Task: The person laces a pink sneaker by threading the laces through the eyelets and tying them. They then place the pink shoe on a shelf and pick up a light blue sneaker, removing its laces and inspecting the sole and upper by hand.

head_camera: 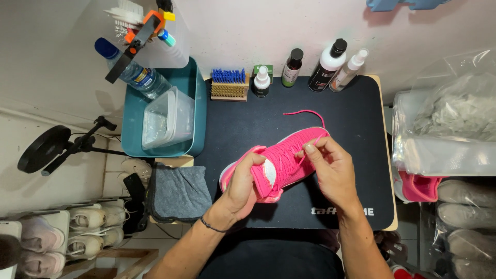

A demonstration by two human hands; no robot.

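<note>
L hand: fingers closed round heel of pink knit sneaker, held above black mat.
R hand: fingers pinch pink lace at the eyelets.

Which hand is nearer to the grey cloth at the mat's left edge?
The left. The left hand grips the heel end of the pink shoe, just right of the grey cloth. The right hand works the shoe's lace area, farther right.
</note>
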